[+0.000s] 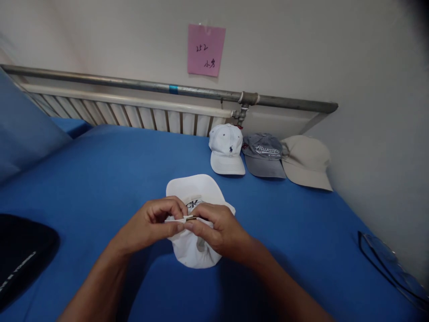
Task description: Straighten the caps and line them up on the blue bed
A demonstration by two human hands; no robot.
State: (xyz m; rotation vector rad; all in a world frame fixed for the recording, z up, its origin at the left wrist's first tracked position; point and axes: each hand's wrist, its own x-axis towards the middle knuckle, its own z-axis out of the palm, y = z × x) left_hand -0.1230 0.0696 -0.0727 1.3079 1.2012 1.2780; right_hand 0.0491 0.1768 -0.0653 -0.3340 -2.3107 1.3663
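A white baseball cap with dark lettering inside lies on the blue-covered surface, its brim pointing away from me. My left hand pinches the cap's back strap from the left side. On the right, my right hand grips the same strap, thumb and fingers close to a small brass-coloured buckle. The fingertips of both hands nearly meet at this buckle. Part of the strap and the cap's inside are hidden behind my fingers.
Along the back stand a white cap, a grey cap and a beige cap. Glasses lie at the right edge. A black item is at the left. Behind are a radiator, a metal pipe and a pink note.
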